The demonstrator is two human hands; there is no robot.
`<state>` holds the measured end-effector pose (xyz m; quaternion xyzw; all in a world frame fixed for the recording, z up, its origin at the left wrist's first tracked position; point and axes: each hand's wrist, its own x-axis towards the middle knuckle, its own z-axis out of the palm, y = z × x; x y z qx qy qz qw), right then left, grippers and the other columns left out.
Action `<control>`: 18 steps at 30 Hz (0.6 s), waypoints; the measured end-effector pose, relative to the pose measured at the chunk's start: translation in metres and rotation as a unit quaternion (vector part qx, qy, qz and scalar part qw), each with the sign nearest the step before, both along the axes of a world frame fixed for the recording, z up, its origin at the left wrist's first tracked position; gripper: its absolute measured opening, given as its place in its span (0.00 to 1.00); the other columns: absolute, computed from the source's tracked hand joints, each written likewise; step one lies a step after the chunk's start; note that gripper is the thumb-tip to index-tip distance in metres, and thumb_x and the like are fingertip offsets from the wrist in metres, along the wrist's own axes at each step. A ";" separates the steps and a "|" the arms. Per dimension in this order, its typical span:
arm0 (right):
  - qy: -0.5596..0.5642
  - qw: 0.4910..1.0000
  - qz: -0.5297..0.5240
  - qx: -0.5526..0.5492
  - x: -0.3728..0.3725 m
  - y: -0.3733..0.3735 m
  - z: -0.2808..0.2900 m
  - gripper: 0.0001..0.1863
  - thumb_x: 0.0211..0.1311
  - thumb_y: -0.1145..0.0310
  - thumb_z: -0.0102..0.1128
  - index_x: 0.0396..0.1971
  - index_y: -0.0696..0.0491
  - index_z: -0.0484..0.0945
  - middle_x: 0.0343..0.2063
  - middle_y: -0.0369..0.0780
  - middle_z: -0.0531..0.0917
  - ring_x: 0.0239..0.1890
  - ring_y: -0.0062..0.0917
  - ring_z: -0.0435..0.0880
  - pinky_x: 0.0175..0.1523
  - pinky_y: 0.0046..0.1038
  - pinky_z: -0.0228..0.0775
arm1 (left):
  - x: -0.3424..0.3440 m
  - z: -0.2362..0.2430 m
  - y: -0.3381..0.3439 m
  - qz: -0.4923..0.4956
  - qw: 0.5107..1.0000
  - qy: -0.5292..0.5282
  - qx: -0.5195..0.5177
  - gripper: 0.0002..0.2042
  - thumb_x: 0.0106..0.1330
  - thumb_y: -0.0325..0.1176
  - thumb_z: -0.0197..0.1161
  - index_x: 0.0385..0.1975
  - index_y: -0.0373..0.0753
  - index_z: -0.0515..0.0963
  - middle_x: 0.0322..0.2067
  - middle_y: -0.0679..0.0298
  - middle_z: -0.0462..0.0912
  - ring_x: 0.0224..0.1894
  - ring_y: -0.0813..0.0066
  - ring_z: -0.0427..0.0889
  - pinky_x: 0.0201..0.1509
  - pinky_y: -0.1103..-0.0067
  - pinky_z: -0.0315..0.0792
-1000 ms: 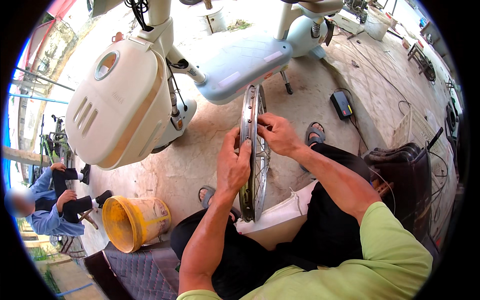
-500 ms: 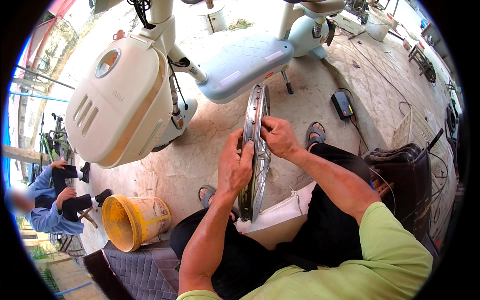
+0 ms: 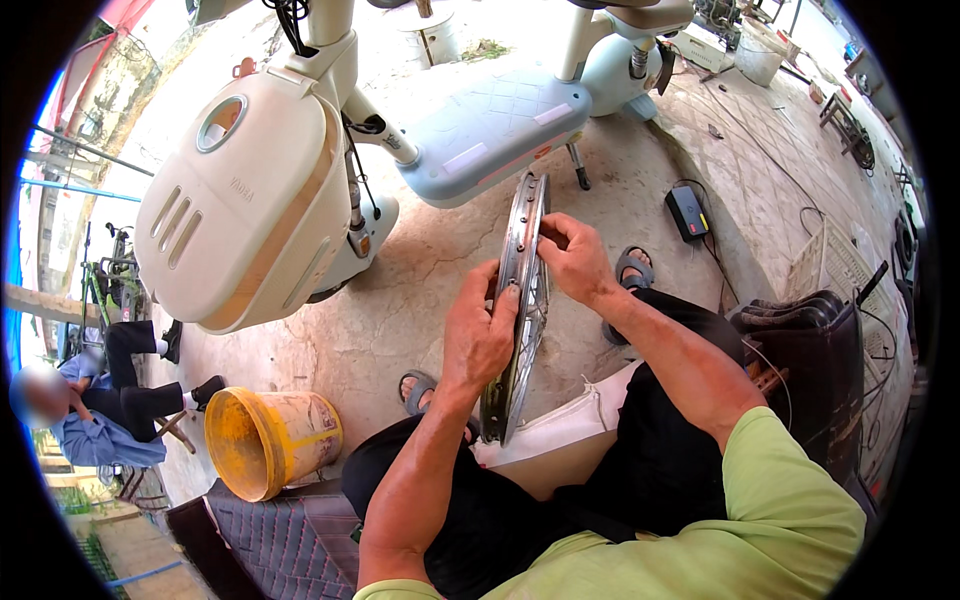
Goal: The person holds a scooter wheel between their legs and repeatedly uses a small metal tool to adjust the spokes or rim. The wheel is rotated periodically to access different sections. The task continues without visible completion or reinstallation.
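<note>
A spoked metal wheel rim (image 3: 521,235) stands upright between my knees, seen nearly edge-on. Its lower end rests against a white padded piece (image 3: 556,437) between my legs. My left hand (image 3: 482,330) is closed around the rim's near left side, the thumb lying on the outer face with its row of spoke holes. On the other side, my right hand (image 3: 577,260) has its fingers bent in a pinch at the rim's right edge, beside the spokes. Whatever small part those fingertips hold, if any, is hidden.
A pale electric scooter (image 3: 240,200) stands ahead and to the left. A yellow bucket (image 3: 318,437) lies tipped at left, near a seated person (image 3: 110,410). A black charger box (image 3: 687,212) with a cable lies on the floor at right. Dark seats (image 3: 800,340) are stacked beside my right leg.
The top of the rim has tilted slightly to the right. My right hand has moved a little up and to the right along its edge. The seated person's hands have risen toward the head.
</note>
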<state>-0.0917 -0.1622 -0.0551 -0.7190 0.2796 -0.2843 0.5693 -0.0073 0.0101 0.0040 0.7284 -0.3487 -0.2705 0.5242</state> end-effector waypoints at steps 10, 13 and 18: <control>0.006 0.994 0.063 0.088 0.008 -0.008 -0.018 0.15 0.77 0.61 0.58 0.43 0.58 0.82 0.34 0.33 0.85 0.34 0.13 0.80 0.40 0.21 0.75 | -0.001 0.001 0.001 -0.007 1.000 -0.013 0.004 0.18 0.73 0.32 0.58 0.60 0.33 0.73 0.44 0.51 0.84 0.44 0.62 0.84 0.52 0.69 0.76; -0.029 0.989 0.068 0.128 0.012 -0.012 -0.036 0.14 0.76 0.60 0.58 0.41 0.58 0.82 0.32 0.32 0.85 0.34 0.13 0.80 0.40 0.21 0.75 | -0.001 -0.001 0.000 -0.012 1.000 -0.012 0.003 0.18 0.73 0.32 0.58 0.60 0.33 0.73 0.44 0.51 0.84 0.44 0.62 0.84 0.52 0.69 0.76; -0.058 0.996 0.043 0.054 0.015 -0.002 -0.032 0.16 0.75 0.58 0.60 0.40 0.58 0.82 0.30 0.32 0.84 0.32 0.14 0.79 0.38 0.23 0.74 | -0.001 -0.005 0.002 -0.006 1.000 -0.014 0.000 0.18 0.73 0.33 0.59 0.58 0.33 0.74 0.43 0.51 0.84 0.42 0.61 0.84 0.51 0.68 0.76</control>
